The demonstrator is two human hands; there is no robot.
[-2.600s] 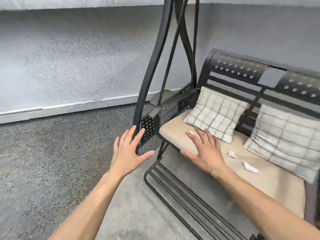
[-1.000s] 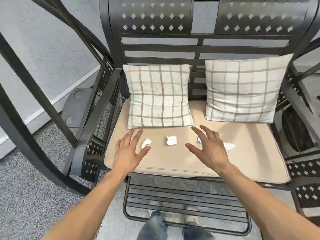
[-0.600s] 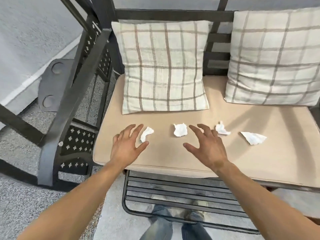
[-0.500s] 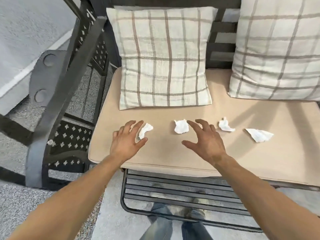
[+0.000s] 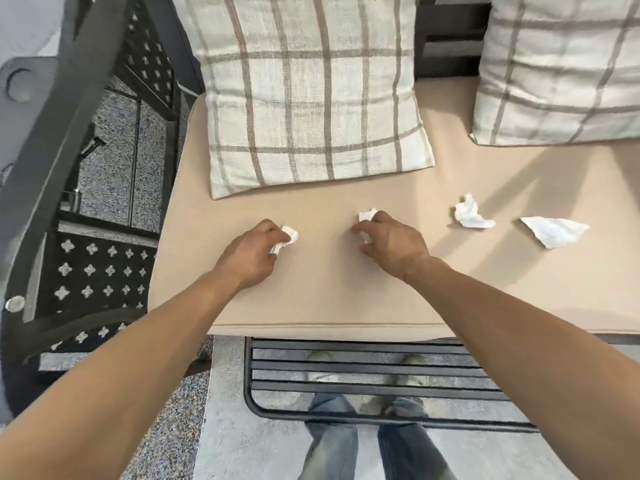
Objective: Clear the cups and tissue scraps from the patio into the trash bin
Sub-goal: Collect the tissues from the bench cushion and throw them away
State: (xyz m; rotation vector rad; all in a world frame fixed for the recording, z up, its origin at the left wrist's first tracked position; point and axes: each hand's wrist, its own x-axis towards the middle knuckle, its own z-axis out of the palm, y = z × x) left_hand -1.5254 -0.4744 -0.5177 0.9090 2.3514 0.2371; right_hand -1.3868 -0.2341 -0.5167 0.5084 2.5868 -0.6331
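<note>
Left hand (image 5: 248,255): mine, palm down on the seat cushion (image 5: 329,296), fingers pinched closed around the left tissue scrap (image 5: 288,237); white crumpled edge shows past my fingertips.
Right hand (image 5: 394,244): mine, fingers curled closed over the second tissue scrap (image 5: 367,216); one torn corner sticks out above my knuckles.
Loose scraps: curled scrap (image 5: 469,216) just right of my right hand; flat triangular scrap (image 5: 552,231) beside it, farther right; both lie free on the cushion.
Cushion: tan woven fabric, smooth, piped front edge.
Pillows: left plaid pillow (image 5: 308,88) and right plaid pillow (image 5: 561,67), cream with brown grid, propped behind the scraps.
Frame (image 5: 97,271): dark metal, diamond cutouts.
Footrest (image 5: 363,379): black slatted bars.
</note>
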